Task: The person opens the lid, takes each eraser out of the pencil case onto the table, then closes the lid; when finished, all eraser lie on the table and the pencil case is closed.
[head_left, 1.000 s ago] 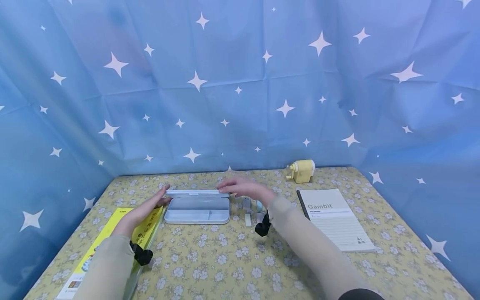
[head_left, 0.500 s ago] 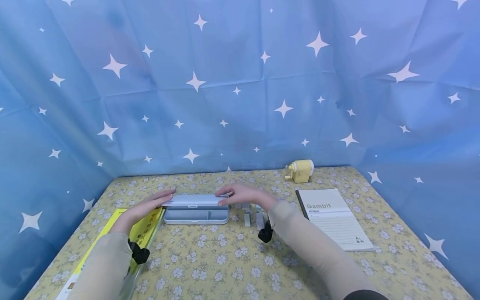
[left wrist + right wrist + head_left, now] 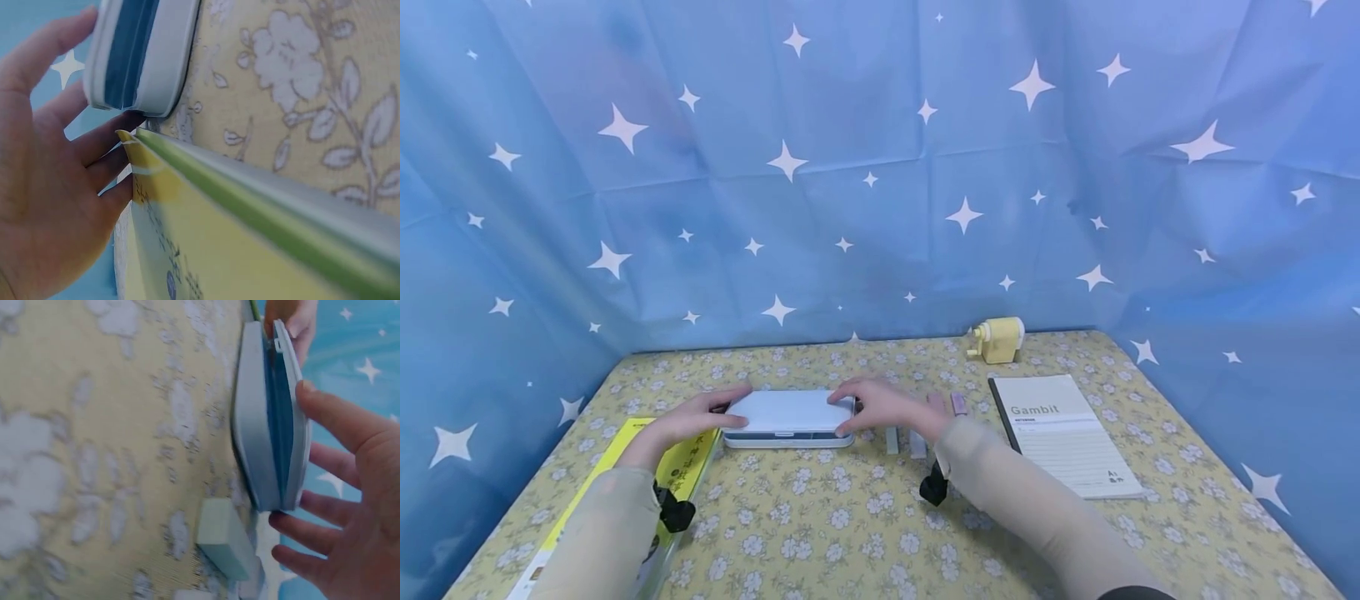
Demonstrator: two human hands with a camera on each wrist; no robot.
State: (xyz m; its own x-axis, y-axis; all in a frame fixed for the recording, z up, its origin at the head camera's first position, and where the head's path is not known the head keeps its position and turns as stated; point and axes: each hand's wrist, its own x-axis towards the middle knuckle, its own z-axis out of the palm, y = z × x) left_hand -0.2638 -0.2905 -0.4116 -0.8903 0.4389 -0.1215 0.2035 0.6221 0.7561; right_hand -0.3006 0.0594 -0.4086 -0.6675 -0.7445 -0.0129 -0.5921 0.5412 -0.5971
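Observation:
A pale blue-white pencil case (image 3: 790, 410) lies left of the table's middle, its lid lowered with a narrow dark gap along the front. At its left end is my left hand (image 3: 692, 419), thumb on the lid and fingers beyond the end. My right hand (image 3: 883, 406) spans the right end, thumb near the lid's front corner. In the left wrist view the left hand's fingers (image 3: 62, 103) are long and only slightly bent. The right wrist view has the right thumb against the lid (image 3: 302, 434), other fingers extended beside the end. The inside is mostly hidden.
Small eraser-like blocks stand right of the case, including a pale green block (image 3: 224, 536) and a purple block (image 3: 958, 403). A yellow book (image 3: 681, 462) lies under the left forearm. A notebook (image 3: 1067, 442) and a yellow crank pencil sharpener (image 3: 1000, 340) are at right.
The pencil case lid has swung down toward the front from upright to almost closed. Both hands have come down with it, their thumbs now over the lid's front part.

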